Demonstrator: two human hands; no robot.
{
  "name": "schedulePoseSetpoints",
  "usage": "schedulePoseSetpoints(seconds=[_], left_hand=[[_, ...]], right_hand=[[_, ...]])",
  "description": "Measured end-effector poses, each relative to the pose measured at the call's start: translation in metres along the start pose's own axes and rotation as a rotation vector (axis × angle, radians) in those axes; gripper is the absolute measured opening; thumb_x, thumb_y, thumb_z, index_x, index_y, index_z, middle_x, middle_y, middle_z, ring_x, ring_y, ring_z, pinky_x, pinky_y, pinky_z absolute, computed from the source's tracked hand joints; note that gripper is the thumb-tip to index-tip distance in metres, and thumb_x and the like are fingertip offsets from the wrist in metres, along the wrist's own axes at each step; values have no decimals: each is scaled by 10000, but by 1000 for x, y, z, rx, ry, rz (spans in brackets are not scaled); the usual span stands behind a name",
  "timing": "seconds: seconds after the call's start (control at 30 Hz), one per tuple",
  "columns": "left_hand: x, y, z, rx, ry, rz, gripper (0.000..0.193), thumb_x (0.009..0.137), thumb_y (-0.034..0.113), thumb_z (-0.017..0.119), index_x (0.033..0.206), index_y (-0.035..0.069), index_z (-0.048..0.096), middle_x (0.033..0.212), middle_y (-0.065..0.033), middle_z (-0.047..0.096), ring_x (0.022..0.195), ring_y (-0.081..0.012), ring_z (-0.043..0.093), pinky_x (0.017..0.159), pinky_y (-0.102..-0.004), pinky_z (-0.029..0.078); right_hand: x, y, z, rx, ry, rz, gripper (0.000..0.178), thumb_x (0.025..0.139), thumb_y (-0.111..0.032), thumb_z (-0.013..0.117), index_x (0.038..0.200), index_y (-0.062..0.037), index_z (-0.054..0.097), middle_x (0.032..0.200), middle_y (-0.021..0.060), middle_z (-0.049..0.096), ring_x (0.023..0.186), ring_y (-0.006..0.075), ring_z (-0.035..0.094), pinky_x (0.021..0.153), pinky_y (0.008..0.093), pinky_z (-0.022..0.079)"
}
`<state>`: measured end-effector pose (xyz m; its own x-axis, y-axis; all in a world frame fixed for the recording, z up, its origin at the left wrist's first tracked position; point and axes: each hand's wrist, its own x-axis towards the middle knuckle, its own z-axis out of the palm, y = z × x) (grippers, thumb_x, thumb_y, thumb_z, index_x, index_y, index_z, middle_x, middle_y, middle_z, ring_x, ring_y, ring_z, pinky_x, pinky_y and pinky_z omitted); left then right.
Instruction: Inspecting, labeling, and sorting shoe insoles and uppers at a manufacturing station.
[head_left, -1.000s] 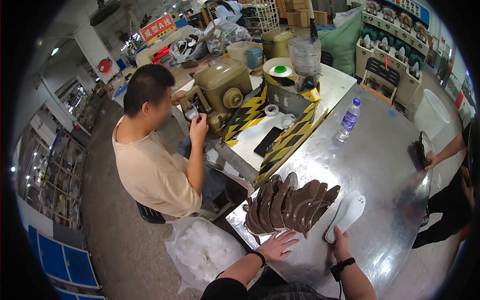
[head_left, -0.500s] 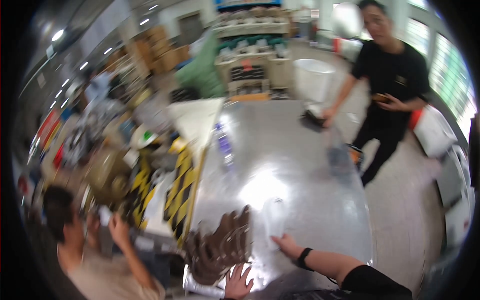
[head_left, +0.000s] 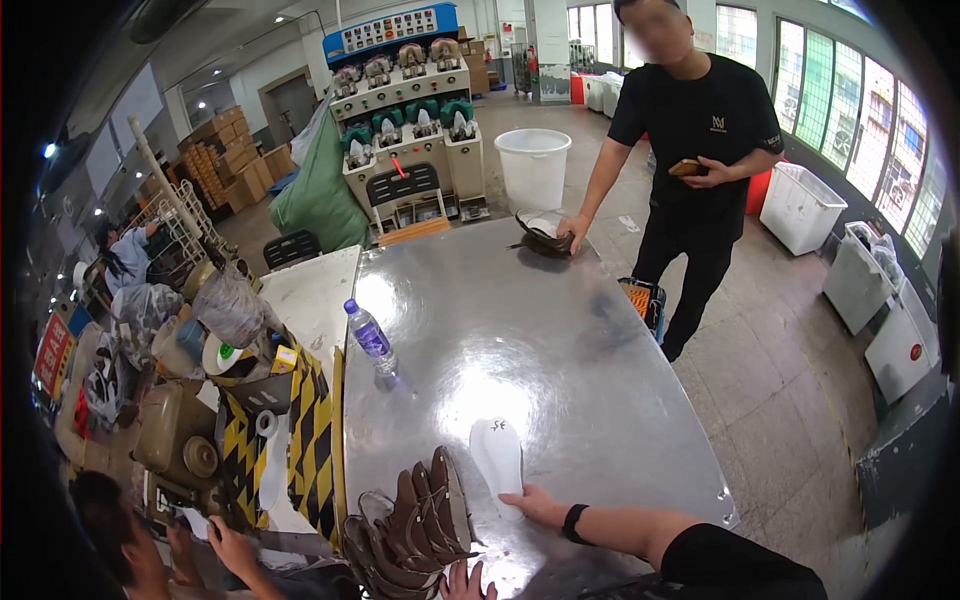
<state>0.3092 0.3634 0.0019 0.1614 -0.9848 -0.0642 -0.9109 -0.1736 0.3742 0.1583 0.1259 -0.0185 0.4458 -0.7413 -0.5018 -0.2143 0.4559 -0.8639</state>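
Note:
A white shoe insole [head_left: 496,455] lies on the metal table [head_left: 600,430] with its toe end pointing away from me. My right hand [head_left: 538,506] pinches its near end, thumb and fingers at the edge. To the left of it stands a row of several brown shoe uppers [head_left: 425,505], packed side by side. My left hand [head_left: 467,583] is at the near end of that row, fingers spread, beside the uppers at the bottom of the view; it is partly cut off.
A water bottle [head_left: 370,338] stands near the left edge. Across the table a person [head_left: 700,150] touches a dark brown shoe piece [head_left: 545,238]. Another person [head_left: 110,530] sits lower left. Beyond are a white bin [head_left: 533,170] and a shoe machine [head_left: 405,100].
The whole view has shifted and sharpened, with the scene tilting and the bottle lower left. My right hand stays at the insole, and my left hand stays beside the uppers.

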Motion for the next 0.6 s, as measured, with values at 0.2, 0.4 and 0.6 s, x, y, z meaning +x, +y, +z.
schedulePoseSetpoints(seconds=[0.2,0.4,0.6], left_hand=[[-2,0,-2,-25,-5,-31,580,820,304,573,1355,154,408,1450,-146,321,1366,-293,252,1098,-514,180],[-1,1,0,3,31,-5,575,824,306,574,1354,157,409,1444,-142,330,1363,-294,257,1097,-514,184],[-2,1,-1,9,39,5,569,827,318,574,1348,157,414,1437,-136,340,1360,-290,263,1092,-516,195]], right_hand=[[3,-1,4,-1,-10,30,584,800,-450,655,1100,49,616,953,117,666,810,181,623,691,305,484],[7,4,3,-19,9,21,581,800,-440,653,1096,58,617,960,137,669,846,204,638,720,319,493],[1,-2,3,-6,19,21,570,808,-414,650,1114,65,604,1003,152,664,900,220,640,779,321,493]])
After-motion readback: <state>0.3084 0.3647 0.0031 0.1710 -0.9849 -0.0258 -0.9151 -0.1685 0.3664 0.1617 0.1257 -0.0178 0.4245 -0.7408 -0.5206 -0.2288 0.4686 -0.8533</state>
